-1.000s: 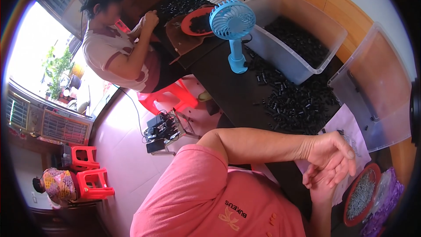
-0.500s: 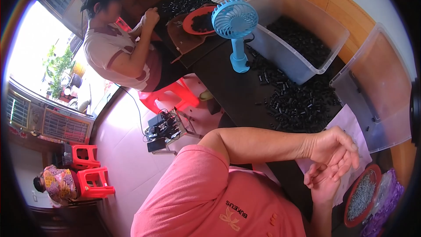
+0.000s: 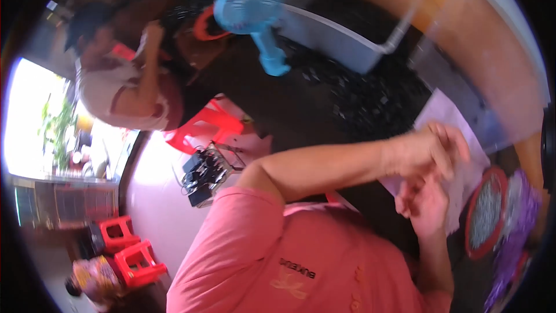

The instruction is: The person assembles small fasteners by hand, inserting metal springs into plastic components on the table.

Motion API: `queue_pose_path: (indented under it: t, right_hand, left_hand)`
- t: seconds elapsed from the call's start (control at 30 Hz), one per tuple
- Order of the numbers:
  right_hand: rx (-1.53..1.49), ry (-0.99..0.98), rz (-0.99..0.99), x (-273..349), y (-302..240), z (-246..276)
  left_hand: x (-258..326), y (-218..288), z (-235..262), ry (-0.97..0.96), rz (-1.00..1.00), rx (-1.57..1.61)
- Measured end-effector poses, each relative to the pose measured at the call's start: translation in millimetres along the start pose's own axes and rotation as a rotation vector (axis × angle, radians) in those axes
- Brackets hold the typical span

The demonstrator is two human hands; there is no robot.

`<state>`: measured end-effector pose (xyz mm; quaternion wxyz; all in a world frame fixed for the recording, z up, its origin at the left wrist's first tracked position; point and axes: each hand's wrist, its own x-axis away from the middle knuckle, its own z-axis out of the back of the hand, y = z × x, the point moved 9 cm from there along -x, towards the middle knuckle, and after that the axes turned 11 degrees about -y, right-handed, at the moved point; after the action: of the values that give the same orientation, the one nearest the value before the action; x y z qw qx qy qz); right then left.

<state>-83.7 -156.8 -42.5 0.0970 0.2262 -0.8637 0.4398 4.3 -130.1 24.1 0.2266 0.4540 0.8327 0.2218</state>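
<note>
My left hand [image 3: 425, 152] reaches in from the left over the table's near right part, its fingers bent down toward my right hand [image 3: 425, 206]. The right hand is just below it, fingers curled and thumb side up. The two hands meet at the fingertips. Both look closed, but blur and the fingers themselves hide whatever is between them. Under and behind them lies a pale pink sheet [image 3: 454, 116]. A heap of small black tube-like pieces [image 3: 370, 101] spreads beyond the sheet. Right of my hands is a red bowl [image 3: 503, 182] of small grey metal pieces [image 3: 485, 214].
A blue fan [image 3: 269, 52] stands on the dark table [image 3: 278, 110]. Behind the heap is a clear plastic bin [image 3: 341, 43] of black pieces. Purple plastic bags [image 3: 518, 220] lie beside the bowl. A co-worker [image 3: 124, 87] sits at the far left, near red stools [image 3: 139, 264].
The whole view has turned and shifted, blurring the scene. My hands stay together; the left hand's fingers now stretch a little more over the right.
</note>
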Motion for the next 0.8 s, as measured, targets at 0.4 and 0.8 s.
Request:
queue_pose_path:
  t: [0.4,0.8]
  right_hand:
    - [0.309,-0.475,-0.014,13,-3,-37]
    - [0.857,-0.574,0.096,20,3,-58]
  left_hand:
    - [1,-18,-18,-0.209,0.073,-0.960]
    - [7,-58,-10,-0.267,0.344,-0.905]
